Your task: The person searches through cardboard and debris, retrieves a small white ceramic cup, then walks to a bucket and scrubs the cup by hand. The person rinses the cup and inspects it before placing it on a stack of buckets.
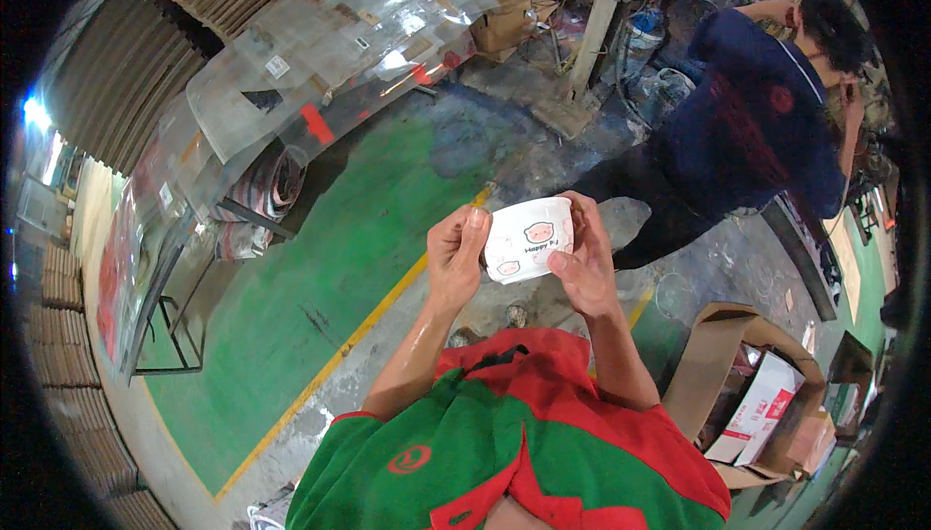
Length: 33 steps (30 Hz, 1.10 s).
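Observation:
In front of my chest I hold a small white container printed with pink pig faces. It looks like a bowl or tub seen from its side, with curved edges; its inside does not show. My left hand grips its left edge, thumb up along the side. My right hand closes round the right edge, with the thumb pressed on the lower right of the printed face. Fingers of both hands are partly hidden behind it.
A person in dark blue bends at the right. Nearby stands an open cardboard box with packages inside. Clear plastic sheeting covers a rack at the left, beside stacked cardboard. A yellow line crosses the green floor.

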### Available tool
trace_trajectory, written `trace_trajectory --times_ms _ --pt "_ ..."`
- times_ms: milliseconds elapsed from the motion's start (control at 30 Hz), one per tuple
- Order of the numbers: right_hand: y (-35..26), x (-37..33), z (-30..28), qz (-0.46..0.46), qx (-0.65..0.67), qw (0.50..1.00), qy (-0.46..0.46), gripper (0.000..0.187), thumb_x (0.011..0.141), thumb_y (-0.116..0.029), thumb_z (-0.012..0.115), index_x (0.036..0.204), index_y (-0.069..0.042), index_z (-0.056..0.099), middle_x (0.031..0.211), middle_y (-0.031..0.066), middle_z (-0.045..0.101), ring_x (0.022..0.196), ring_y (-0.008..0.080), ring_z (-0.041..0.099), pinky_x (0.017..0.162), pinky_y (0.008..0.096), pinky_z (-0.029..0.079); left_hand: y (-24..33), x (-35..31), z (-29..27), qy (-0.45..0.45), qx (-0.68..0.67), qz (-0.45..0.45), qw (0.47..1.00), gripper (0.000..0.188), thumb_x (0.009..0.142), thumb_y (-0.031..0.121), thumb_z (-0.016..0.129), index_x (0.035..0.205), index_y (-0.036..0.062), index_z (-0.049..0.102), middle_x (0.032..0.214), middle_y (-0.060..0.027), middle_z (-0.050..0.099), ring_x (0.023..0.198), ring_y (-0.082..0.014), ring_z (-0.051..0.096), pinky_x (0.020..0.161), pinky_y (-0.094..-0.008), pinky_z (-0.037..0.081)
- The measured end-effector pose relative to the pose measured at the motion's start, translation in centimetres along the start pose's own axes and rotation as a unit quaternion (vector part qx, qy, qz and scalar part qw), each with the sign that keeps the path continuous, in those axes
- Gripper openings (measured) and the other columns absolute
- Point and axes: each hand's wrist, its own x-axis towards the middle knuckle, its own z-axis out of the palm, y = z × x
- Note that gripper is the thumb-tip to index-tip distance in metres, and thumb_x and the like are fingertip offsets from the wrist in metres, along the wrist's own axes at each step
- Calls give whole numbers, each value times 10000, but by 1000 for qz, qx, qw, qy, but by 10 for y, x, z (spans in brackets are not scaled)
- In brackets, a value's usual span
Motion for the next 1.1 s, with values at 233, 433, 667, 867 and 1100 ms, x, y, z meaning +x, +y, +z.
trace_trajectory --times_ms 233,433,667,867,1100 --pt "4 2 0 -2 3 1000 2 786 698 -283 808 1314 -8 404 1178 107 506 1110 207 505 967 348 397 -7 2 -1 1 -18 23 1000 343 1019 245 516 736 53 497 673 66 430 608 -24 340 515 -225 275" --pt "15 4 -5 -11 25 1000 -4 742 696 -196 807 1300 -22 412 1165 90 512 1095 194 513 952 338 412 -14 6 -3 -1 -64 22 998 294 1010 225 534 765 64 505 714 46 497 588 -26 381 508 -215 300" --pt "18 6 -5 -35 40 999 -5 721 673 -157 830 1261 -36 430 1198 94 515 1137 214 514 978 368 415 -17 6 9 37 -25 23 999 274 1006 318 505 1066 52 538 1066 -131 591 968 -221 607 883 -370 501" --pt "16 15 -9 -297 -268 916 -37 580 603 -128 854 1018 -122 448 1252 152 507 1237 407 473 1048 570 348 -6 -3 8 -7 -331 -354 875 672 976 625 315 1407 117 405 1381 -118 487 1244 -259 512 1000 -416 466" --pt "3 9 -5 -327 -407 849 -87 434 650 -131 816 981 -103 537 1260 166 546 1313 442 415 1072 591 323 -13 -6 3 59 -272 -266 923 827 912 724 313 1421 77 395 1403 -141 473 1248 -340 504 1009 -501 450"
